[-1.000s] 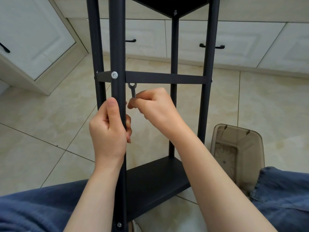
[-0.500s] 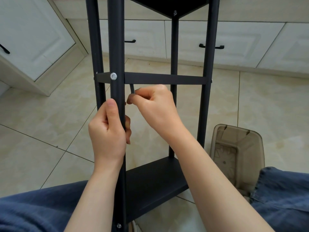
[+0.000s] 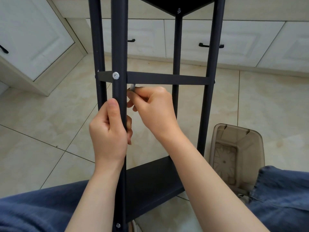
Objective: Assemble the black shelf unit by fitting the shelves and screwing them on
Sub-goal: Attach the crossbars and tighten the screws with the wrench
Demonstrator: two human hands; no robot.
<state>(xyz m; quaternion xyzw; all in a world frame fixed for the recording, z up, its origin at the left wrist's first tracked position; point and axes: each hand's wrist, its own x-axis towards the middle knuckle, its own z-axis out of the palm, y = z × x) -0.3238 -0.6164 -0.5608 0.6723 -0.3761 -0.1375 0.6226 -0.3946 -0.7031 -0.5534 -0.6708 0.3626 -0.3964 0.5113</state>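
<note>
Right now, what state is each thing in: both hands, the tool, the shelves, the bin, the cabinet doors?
left hand, grips the front post.
right hand, pinches a metal tool just below the middle shelf.
middle shelf, level, with a screw seated at the front post.
bottom shelf, fitted between the posts.
plastic bin, upright, open-topped.
cabinet doors, shut.

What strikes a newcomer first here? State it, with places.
Centre frame, the left hand grips the front post of the black shelf unit, while the right hand pinches a small metal tool under the middle shelf, near its silver screw. A translucent brown bin sits at lower right.
</note>
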